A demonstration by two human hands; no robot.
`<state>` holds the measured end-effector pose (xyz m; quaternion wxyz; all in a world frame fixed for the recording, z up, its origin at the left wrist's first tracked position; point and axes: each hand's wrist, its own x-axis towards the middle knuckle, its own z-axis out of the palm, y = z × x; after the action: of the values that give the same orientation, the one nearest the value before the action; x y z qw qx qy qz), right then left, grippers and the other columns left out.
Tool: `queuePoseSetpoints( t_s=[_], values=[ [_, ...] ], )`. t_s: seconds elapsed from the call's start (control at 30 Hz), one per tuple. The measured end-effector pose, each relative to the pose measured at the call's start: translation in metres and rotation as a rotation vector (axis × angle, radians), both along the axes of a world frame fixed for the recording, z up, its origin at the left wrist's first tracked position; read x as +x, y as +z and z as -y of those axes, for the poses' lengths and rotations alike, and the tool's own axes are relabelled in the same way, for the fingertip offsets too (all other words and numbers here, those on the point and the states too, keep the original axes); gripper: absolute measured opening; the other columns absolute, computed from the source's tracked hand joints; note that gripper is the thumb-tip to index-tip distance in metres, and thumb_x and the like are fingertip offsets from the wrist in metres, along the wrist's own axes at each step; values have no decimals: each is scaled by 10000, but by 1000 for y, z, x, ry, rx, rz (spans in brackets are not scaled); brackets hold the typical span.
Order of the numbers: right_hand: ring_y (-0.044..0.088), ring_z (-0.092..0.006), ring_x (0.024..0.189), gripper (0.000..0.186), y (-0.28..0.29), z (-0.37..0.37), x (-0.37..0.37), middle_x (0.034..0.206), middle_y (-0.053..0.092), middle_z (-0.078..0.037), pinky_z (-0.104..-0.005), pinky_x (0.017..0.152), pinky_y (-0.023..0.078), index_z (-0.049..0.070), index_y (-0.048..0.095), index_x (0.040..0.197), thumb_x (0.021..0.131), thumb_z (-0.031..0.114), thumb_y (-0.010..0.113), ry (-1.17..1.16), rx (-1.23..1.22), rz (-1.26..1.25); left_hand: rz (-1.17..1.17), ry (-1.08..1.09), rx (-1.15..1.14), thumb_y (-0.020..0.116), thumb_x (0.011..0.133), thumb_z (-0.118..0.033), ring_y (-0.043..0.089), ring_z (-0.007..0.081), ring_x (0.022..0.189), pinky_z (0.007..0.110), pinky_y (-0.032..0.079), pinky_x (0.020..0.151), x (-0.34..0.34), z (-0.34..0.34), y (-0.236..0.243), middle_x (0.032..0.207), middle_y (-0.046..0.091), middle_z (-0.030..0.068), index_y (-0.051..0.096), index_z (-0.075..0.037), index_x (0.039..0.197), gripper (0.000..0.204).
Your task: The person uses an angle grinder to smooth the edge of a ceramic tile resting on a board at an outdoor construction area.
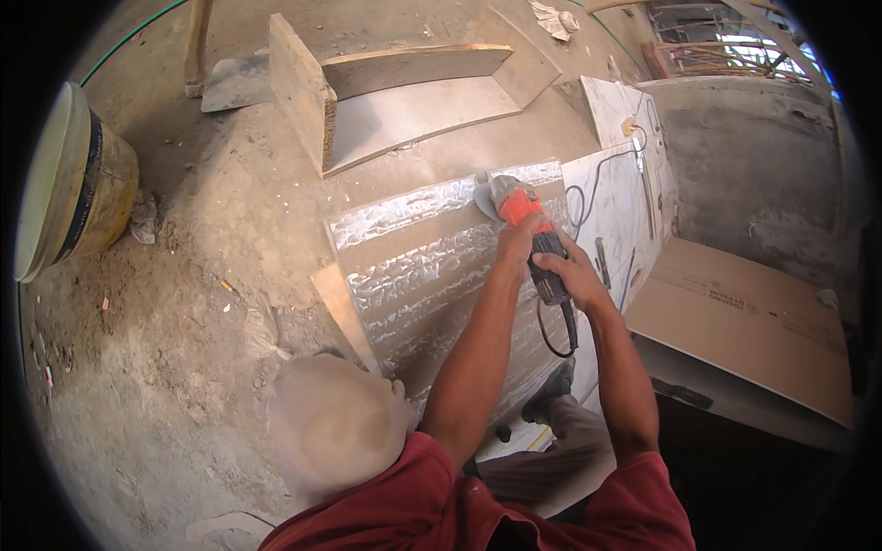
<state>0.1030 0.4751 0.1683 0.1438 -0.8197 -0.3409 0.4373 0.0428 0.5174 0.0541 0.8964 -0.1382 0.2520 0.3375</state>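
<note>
My left hand (519, 241) grips the front of a red and black angle grinder (527, 209), and my right hand (568, 271) is closed round its black rear body, from which a cord hangs. The grinder's disc (487, 197) is at the upper edge of a brown board (413, 308) marked with rough silvery-white streaks; whether it cuts into the board I cannot tell. The board lies over pale marble-like slabs (593, 188), with cords along them. A pale rounded shape (335, 432) beside my left arm is hard to make out.
Boards joined into an open frame (413, 124) stand on the dusty floor (230, 275) ahead. A stained bucket (83, 202) is at far left. A grey concrete wall (744, 156) and a large cardboard-coloured sheet (744, 335) are at right, with poles (717, 55) at upper right.
</note>
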Motion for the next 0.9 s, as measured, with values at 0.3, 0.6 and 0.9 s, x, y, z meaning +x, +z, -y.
queuePoseSetpoints(
  t_s=[0.3, 0.6, 0.9],
  values=[
    [597, -134, 886, 774, -4, -2, -8, 1074, 628, -75, -275, 764, 496, 11, 329, 1512, 841, 163, 684, -58, 36, -66, 7, -39, 81, 711, 837, -258, 648, 197, 683, 351, 536, 581, 6, -3, -17, 856, 634, 84, 602, -26, 1054, 336],
    [603, -148, 907, 774, 6, -5, -8, 1070, 634, -83, -291, 799, 495, 13, 337, 1506, 833, 168, 686, 43, -17, 3, 62, -3, 3, 733, 812, -238, 648, 183, 649, 339, 527, 561, 14, 5, -16, 823, 651, 75, 653, 4, 956, 293],
    [609, -161, 954, 772, -5, -4, -14, 1109, 639, -100, -286, 840, 490, -7, 345, 1497, 831, 166, 694, 17, 84, 18, 82, -53, 114, 675, 876, -259, 652, 193, 735, 345, 555, 640, 2, -4, -22, 883, 628, 81, 573, -18, 1088, 336]
  ],
)
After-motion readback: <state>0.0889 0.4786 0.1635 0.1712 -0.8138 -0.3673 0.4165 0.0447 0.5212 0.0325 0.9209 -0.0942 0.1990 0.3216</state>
